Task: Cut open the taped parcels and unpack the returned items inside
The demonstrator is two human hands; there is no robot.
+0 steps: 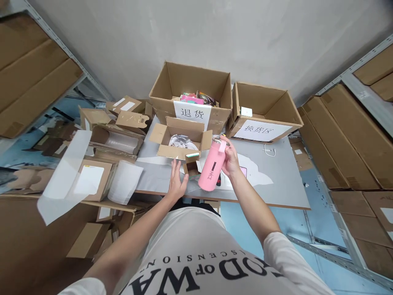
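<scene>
A pink bottle (pixel 212 166) with a strap at its top is tilted in front of me, and my right hand (pixel 231 157) is closed around its upper part. My left hand (pixel 178 180) has its fingers stretched out beside a small open box (pixel 193 167) on the table. Whether the fingertips touch that box I cannot tell. Just behind it stands an open cardboard box (pixel 179 152) with crumpled white wrapping (pixel 182 141) inside. A dark red-and-black item, partly hidden by the bottle, lies near the bottle's base.
Two large cartons with paper signs, the left one (pixel 159 104) holding colourful packages and the right one (pixel 267 139) a small white box (pixel 246 111), stand along the wall. Cardboard boxes (pixel 113 141) pile up at the left. Shelves with cartons (pixel 346 135) flank the grey table (pixel 288 180).
</scene>
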